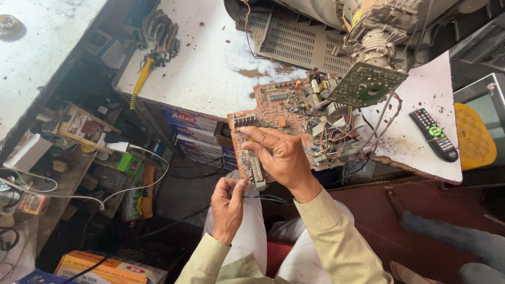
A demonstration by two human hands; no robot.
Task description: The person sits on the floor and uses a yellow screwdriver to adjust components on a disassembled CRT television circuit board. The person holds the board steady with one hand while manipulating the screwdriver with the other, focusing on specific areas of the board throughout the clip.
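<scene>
Your right hand (281, 155) grips the orange circuit board's (273, 113) near corner at frame centre, left hand (227, 202) just below, fingers pinched on a thin black wire (265, 198).

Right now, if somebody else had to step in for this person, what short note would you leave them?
Right hand: resting on the orange circuit board, fingers curled over its near edge, seemingly gripping it.
Left hand: just below the board's near corner, fingertips pinching something thin; thin dark wires run from there. What it pinches is too small to tell.
The board overhangs the white worktable, wired to the television chassis behind.
A black remote lies to the right, a yellow-handled tool at the table's far left.
Done: chassis opened, board pulled out.
Left: work at the board's near corner, unfinished.
</scene>
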